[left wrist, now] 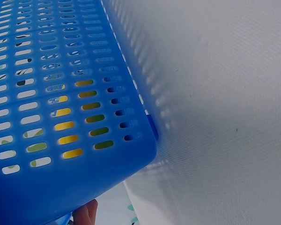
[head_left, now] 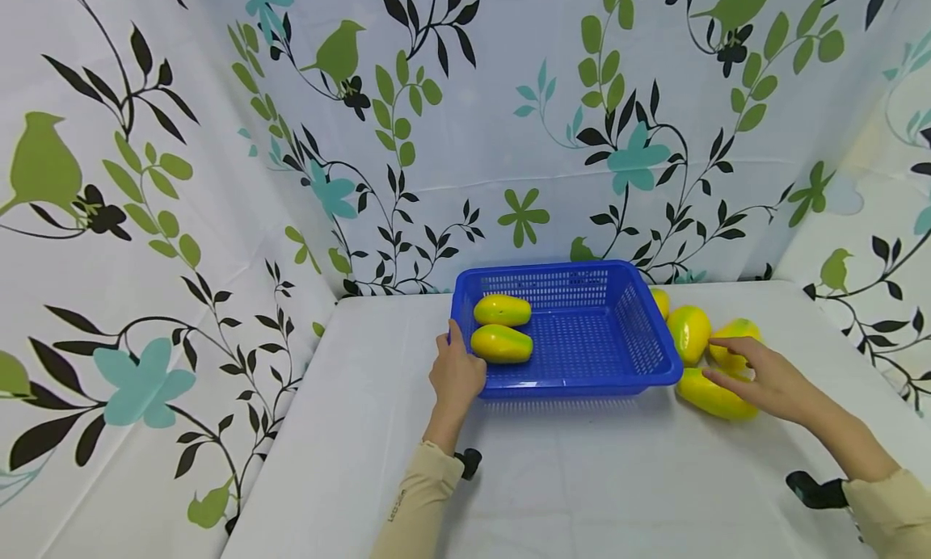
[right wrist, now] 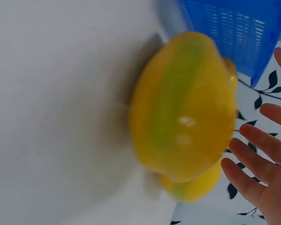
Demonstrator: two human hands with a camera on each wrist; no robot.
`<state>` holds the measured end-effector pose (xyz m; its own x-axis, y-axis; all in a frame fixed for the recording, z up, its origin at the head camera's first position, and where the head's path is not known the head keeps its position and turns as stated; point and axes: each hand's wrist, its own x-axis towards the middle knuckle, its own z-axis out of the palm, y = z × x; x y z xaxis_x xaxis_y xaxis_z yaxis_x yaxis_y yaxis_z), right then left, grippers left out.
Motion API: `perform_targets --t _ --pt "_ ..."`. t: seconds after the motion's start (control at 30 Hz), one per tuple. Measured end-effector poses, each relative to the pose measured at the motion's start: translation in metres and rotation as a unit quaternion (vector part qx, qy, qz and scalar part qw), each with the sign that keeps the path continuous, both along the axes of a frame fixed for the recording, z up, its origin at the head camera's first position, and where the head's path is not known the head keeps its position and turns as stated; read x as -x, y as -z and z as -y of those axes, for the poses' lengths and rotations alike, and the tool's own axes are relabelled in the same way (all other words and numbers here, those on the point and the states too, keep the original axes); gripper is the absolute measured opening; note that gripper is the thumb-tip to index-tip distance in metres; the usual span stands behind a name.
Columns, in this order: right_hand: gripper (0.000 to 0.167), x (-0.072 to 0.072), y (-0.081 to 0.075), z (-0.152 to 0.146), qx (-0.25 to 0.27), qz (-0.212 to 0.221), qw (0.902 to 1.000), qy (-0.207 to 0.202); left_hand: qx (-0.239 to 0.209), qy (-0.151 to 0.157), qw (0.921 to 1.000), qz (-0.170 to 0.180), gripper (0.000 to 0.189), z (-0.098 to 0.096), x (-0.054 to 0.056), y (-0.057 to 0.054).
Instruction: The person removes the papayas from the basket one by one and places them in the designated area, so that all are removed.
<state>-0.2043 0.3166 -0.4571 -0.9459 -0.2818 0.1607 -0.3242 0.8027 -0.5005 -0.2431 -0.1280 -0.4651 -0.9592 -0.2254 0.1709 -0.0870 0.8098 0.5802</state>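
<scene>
A blue plastic basket [head_left: 570, 333] with slotted walls sits on the table, two smooth yellow-green mango-like fruits [head_left: 502, 344] lying at its left end. My left hand [head_left: 457, 369] grips the basket's left side, thumb up at the rim; in the left wrist view its fingers [left wrist: 85, 213] show past the basket's corner and the rest is hidden. Over the loose fruits to the right, my right hand [head_left: 764, 381] hovers with fingers spread and nothing held. Nearest beneath it lies a long yellow fruit [head_left: 716, 394], seen large as a yellow fruit with a green stripe [right wrist: 182, 108] in the right wrist view.
Several loose fruits crowd the basket's right side, among them an upright-lying one [head_left: 688, 333] and another behind my fingers [head_left: 736, 330]. A white cloth covers the table [head_left: 567, 478]. Curtains [head_left: 465, 139] printed with leaves and birds hang behind and at both sides.
</scene>
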Motion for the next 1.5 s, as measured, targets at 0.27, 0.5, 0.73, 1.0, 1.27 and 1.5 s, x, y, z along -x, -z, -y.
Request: perform_targets --t 0.27,0.5,0.73,1.0,1.27,1.5 --pt "0.063 0.024 -0.033 0.030 -0.021 -0.010 0.9997 -0.005 -0.004 -0.004 1.0000 -0.002 0.076 0.001 -0.001 -0.003" --pt "0.067 0.045 -0.054 0.067 -0.036 -0.012 0.9984 -0.043 0.007 -0.004 0.9999 0.007 0.077 0.001 0.001 -0.004" --pt "0.065 0.071 -0.068 0.107 -0.046 -0.027 0.9940 -0.096 0.001 -0.009 0.9999 0.009 0.077 0.005 0.000 -0.001" --pt "0.063 0.096 -0.080 0.147 -0.063 -0.037 0.9887 -0.131 0.003 -0.014 0.9999 0.004 0.077 0.007 -0.001 -0.003" --pt "0.063 0.111 -0.073 0.186 -0.076 -0.009 0.9829 -0.167 0.009 -0.011 0.9999 0.008 0.078 0.005 -0.001 -0.002" --pt "0.059 0.118 -0.064 0.220 -0.058 0.005 0.9783 -0.199 0.010 -0.005 0.9999 0.003 0.078 0.001 -0.001 -0.001"
